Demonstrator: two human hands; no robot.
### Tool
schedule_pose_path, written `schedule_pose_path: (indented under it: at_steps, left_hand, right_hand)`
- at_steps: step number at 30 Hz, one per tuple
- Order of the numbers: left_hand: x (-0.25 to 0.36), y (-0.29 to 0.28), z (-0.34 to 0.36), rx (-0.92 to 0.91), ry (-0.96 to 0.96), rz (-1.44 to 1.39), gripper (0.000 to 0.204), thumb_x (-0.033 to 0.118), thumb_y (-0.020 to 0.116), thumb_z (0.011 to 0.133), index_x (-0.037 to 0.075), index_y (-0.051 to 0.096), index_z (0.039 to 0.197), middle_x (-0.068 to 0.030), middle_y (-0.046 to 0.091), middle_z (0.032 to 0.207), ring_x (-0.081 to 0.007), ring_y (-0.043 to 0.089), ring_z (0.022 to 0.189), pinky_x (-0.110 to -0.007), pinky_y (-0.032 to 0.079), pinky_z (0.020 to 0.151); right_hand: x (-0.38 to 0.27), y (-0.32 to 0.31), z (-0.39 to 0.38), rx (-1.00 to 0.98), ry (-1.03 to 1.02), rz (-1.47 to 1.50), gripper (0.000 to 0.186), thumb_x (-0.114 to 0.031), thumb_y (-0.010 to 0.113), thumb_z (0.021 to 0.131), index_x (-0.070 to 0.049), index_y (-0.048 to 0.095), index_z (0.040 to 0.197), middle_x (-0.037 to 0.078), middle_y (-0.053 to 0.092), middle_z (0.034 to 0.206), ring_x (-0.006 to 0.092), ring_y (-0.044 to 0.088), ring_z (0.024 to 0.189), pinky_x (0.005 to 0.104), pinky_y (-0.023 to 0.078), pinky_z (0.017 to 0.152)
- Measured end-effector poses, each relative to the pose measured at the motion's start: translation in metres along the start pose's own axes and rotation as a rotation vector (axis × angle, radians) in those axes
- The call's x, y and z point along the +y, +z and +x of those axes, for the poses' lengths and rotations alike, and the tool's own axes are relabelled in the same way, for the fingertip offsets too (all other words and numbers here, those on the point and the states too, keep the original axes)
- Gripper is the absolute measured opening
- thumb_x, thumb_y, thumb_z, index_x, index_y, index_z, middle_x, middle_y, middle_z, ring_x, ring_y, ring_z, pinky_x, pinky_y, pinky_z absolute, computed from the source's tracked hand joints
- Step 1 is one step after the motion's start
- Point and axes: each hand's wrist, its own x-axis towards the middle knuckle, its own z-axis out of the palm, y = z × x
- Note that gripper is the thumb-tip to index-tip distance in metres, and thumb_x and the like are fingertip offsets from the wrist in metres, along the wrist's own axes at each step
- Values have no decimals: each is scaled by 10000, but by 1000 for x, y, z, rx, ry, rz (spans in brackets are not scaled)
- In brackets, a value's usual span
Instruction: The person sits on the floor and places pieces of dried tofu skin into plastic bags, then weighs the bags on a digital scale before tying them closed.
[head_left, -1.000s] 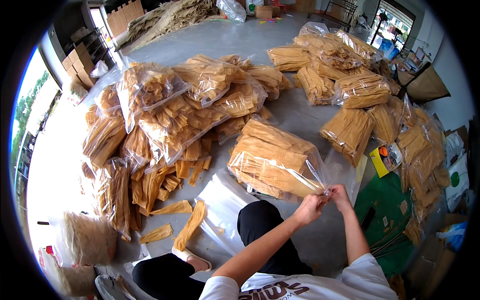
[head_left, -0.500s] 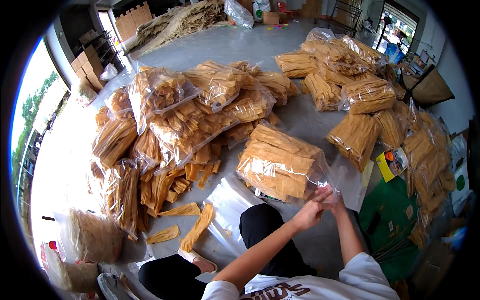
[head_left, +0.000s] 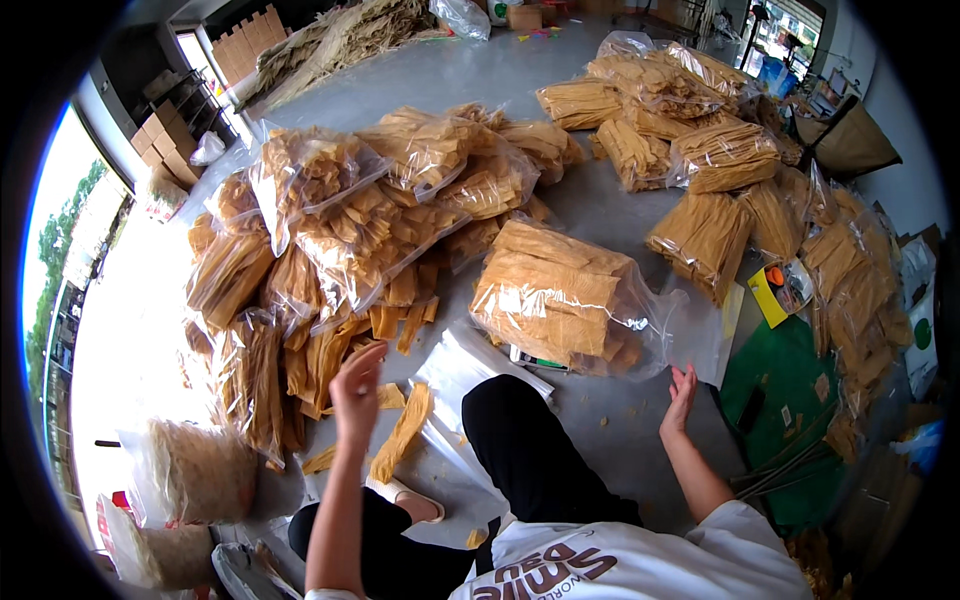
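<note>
A clear plastic bag packed with flat tan dried strips [head_left: 548, 295] lies in front of my knees, over something thin on the floor that it mostly hides. Its loose mouth [head_left: 655, 325] spreads to the right. My right hand [head_left: 679, 402] is open just below that mouth, fingers stretched out, holding nothing. Away to the left, my left hand [head_left: 358, 395] is raised with its fingers extended and nothing visible in them. It is nearest the heap of bagged strips [head_left: 345, 235]. Two loose tan strips [head_left: 402, 432] lie on the floor beyond my left forearm.
Flat clear plastic bags [head_left: 465, 375] are spread left of my knee. Another pile of filled bags [head_left: 690, 130] stands at the far right, near a yellow box [head_left: 768, 295] and a green sheet [head_left: 775, 415]. Wrapped pale bundles [head_left: 190, 470] sit at the lower left.
Both hands have let go of the bag's mouth and parted. My left hand has swung far left; my right stays close by, now open. The view has shifted slightly.
</note>
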Motion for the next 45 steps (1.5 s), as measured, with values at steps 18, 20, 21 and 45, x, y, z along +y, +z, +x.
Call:
schedule_pose_path:
  at_steps: [18, 20, 21, 45]
  left_hand:
    - [-83, -156, -114, -604, -520, 617, 456, 136, 652, 773, 44, 505, 1195, -169, 640, 946, -256, 629, 864, -325, 494, 729]
    - [-80, -157, -114, -582, -481, 640, 459, 144, 645, 778, 44, 498, 1202, -175, 638, 950, -257, 628, 866, -332, 495, 733]
    - [-78, -157, -115, -593, -514, 649, 454, 148, 641, 780, 44, 501, 1199, -177, 637, 954, -259, 628, 867, -333, 495, 734]
    - [-69, -139, -122, -149, -322, 342, 584, 115, 641, 785, 63, 381, 1304, -180, 609, 1026, -276, 621, 851, -349, 491, 743]
  right_hand:
    - [58, -4, -66, -276, -22, -473, 658, -171, 595, 834, -60, 205, 1352, 182, 359, 1307, 264, 375, 1196, 351, 350, 936]
    - [45, 2, -60, -265, -161, -445, 736, -182, 637, 805, -53, 176, 1365, 190, 300, 1355, 279, 324, 1244, 369, 324, 962]
    - [38, 5, -55, -242, -212, -482, 756, -188, 649, 794, -54, 174, 1367, 190, 285, 1366, 284, 310, 1254, 377, 315, 970]
    - [-235, 304, -43, -781, -862, -15, 289, -249, 513, 905, -28, 555, 724, -4, 485, 565, 73, 438, 498, 239, 329, 460]
